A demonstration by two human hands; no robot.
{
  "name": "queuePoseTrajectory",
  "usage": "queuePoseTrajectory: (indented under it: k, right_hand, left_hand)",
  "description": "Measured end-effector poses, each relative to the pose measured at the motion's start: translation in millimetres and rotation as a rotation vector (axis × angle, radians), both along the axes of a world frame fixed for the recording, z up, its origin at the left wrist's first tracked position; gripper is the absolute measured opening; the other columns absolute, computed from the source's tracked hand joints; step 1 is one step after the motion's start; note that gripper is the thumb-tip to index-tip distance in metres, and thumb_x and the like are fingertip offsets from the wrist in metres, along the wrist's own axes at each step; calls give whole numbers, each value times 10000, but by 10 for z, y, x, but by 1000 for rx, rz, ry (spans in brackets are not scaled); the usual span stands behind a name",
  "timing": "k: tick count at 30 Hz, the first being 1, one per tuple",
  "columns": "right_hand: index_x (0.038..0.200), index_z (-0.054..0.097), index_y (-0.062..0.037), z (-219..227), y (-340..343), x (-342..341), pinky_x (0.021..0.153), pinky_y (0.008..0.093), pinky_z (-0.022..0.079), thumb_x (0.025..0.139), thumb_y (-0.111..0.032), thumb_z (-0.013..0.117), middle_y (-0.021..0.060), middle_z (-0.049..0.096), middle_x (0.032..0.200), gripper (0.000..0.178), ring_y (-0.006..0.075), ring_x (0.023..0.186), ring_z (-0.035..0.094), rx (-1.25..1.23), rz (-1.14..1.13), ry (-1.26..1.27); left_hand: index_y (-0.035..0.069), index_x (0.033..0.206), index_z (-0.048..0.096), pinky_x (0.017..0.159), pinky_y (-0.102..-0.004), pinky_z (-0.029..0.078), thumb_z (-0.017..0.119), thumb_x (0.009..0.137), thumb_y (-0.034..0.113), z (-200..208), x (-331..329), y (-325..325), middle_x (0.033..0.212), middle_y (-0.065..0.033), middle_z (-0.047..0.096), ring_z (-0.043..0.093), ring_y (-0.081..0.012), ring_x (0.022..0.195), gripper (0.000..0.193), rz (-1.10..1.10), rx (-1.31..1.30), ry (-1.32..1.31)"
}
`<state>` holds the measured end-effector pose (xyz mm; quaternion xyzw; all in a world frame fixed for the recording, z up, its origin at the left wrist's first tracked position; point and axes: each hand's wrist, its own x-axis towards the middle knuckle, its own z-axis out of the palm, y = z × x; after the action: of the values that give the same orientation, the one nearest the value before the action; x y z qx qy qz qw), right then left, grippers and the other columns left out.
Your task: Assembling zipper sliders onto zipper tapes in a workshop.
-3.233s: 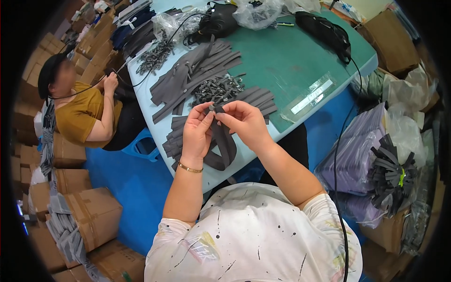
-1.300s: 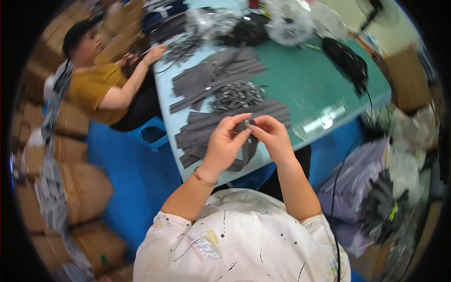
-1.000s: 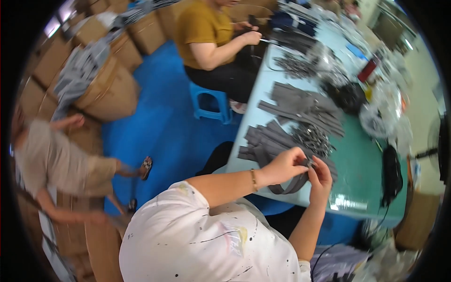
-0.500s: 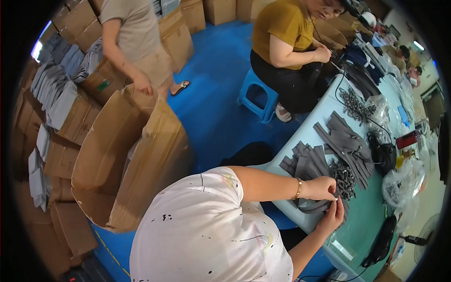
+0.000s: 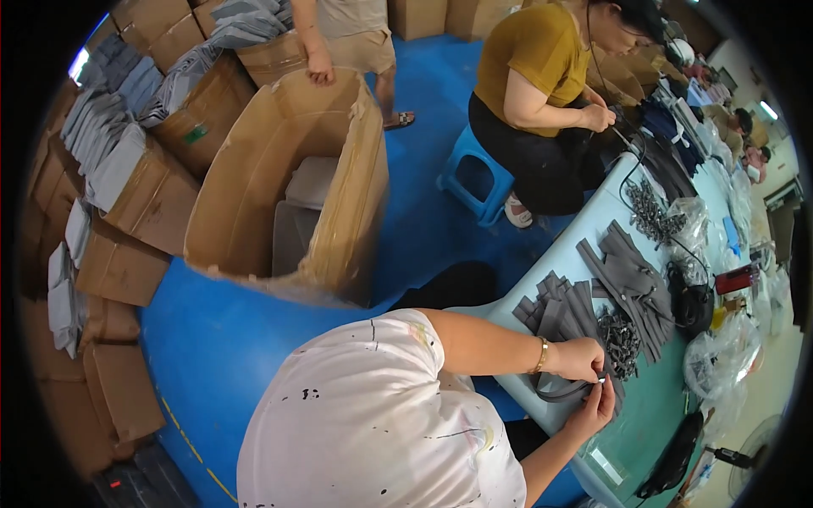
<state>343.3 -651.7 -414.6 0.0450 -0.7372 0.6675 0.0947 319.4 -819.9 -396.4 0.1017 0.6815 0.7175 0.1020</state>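
Note:
Over the near edge of the table, my left hand, with a gold bracelet at the wrist, pinches the end of a grey zipper tape. My right hand meets it fingertip to fingertip at the same spot. A small white bit shows between the fingers; its kind is too small to tell. The tape loops back toward my body. Beside my left hand lies a heap of small dark metal zipper sliders. Just beyond are piled grey zipper tapes.
Another person in a mustard shirt works seated on a blue stool. A standing person's hand grips a large open carton holding grey folded pieces. A second slider heap, plastic bags and a black pouch lie on the table.
The large carton and the standing person have shifted right and away from me, showing the grey pieces inside. My hands stay together on the tape, with only slight movement.

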Motion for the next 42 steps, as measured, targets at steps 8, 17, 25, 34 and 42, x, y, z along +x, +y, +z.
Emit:
queuePoseTrajectory:
  k: [8,17,25,34,42]
  right_hand:
    - [1085,617,26,107,-97,3,702,182,414,862,-24,564,27,604,959,235,77,812,530,176,17,124]
    - [1044,657,-33,174,-147,-101,607,176,392,799,27,614,13,540,825,257,58,711,506,-41,141,98]
    - [1017,677,-67,222,-51,36,576,167,413,794,9,633,-5,531,812,239,36,668,501,-69,110,82]
    - [1013,680,-75,224,-86,-8,599,177,434,792,-5,646,-1,541,813,235,43,680,518,-49,103,76]
    - [1031,673,-55,199,-60,-4,618,172,386,803,-13,648,-19,526,838,233,36,726,490,-146,126,20]
  left_hand:
    - [-33,845,645,623,-293,475,679,734,150,112,-16,-135,734,-125,657,613,-151,678,216,-24,-131,165]
    - [-10,942,623,562,-172,390,667,814,79,123,-93,-193,789,11,592,498,-30,670,162,-68,57,-155]
    - [-26,947,615,569,-166,404,681,802,66,144,-1,-115,795,4,596,507,-30,677,184,-64,68,-211]
    - [-26,975,606,663,-173,450,669,801,19,137,-39,-164,855,-16,612,556,-51,755,190,-62,68,-215]
    - [-24,961,624,659,-171,444,673,799,20,177,-7,-126,844,-8,613,544,-47,741,175,-48,50,-189]
